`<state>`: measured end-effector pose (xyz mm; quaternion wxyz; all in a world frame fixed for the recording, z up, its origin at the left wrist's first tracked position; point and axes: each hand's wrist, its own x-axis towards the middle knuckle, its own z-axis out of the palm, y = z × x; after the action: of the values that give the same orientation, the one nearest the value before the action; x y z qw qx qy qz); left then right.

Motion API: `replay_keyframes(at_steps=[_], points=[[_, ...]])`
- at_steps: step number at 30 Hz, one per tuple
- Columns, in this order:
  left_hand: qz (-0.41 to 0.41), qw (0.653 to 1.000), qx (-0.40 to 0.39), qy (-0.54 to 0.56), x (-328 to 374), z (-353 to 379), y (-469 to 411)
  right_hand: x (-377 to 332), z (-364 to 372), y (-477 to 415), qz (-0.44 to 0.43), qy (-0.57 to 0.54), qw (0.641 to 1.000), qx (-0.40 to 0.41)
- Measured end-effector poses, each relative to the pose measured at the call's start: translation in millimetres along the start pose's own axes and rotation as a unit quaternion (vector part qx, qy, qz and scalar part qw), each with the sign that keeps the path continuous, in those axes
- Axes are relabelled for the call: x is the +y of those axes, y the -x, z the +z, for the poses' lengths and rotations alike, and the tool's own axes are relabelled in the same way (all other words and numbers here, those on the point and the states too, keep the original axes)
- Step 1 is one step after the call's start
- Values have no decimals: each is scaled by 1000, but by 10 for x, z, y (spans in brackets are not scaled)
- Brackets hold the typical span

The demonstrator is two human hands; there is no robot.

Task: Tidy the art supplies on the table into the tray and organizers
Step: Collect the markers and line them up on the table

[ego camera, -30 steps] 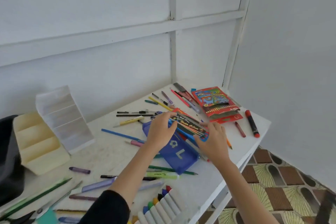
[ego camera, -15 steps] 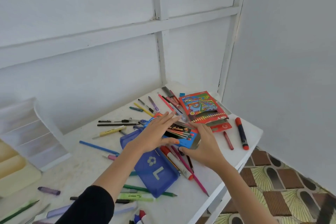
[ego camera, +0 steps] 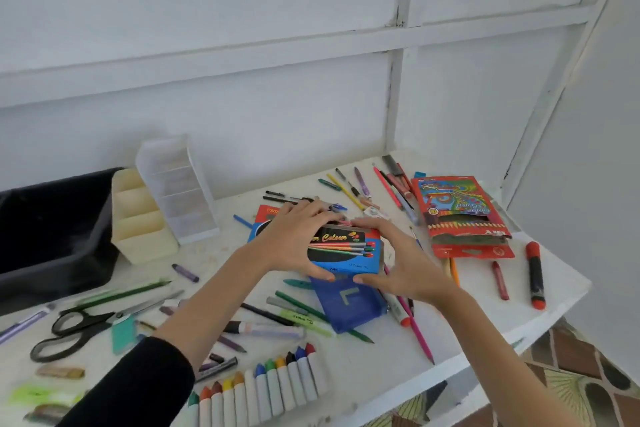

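A blue and black water colour box (ego camera: 346,250) is held above the table's middle. My left hand (ego camera: 294,239) grips its left end, thumb under the front edge. My right hand (ego camera: 401,260) grips its right end the same way. Under the box lies a blue pencil case (ego camera: 349,308) marked with an L. A dark tray (ego camera: 59,239) stands at the far left. Beside it are a cream organizer (ego camera: 138,218) and a clear organizer (ego camera: 180,191). Loose pens and pencils (ego camera: 349,189) lie scattered over the white table (ego camera: 467,329).
A red colour pencil pack (ego camera: 460,215) lies at the right, with a red marker (ego camera: 535,274) and a red crayon (ego camera: 500,279) near the table's edge. Black scissors (ego camera: 79,326) and a row of crayons (ego camera: 263,388) sit near me. White walls close the back and right.
The view swung left, bringing the tray and organizers into sight. Both hands now hold the water colour box square by its ends, a little nearer to me over the pencil case.
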<state>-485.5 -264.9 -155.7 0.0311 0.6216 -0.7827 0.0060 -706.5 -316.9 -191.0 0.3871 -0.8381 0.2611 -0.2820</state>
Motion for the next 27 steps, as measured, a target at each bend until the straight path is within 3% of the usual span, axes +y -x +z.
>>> replay_keyframes(at_steps=[6,12,16,20,23,27], points=[[-88,995,44,-6,-194,34,826,-248,533,-5,-39,0,999,-21],[-200,977,73,10,-390,72,1816,-533,1132,229,-17,-15,999,30],[-253,963,82,46,-409,132,2430,-607,1460,443,-23,39,994,-99],[-279,956,67,68,-434,148,2878,-637,1662,555,-43,148,958,-243],[-287,953,49,82,-427,167,3136,-631,1714,590,-68,186,949,-246],[-282,954,24,104,-399,180,3380,-631,1728,586,-66,154,961,-222]])
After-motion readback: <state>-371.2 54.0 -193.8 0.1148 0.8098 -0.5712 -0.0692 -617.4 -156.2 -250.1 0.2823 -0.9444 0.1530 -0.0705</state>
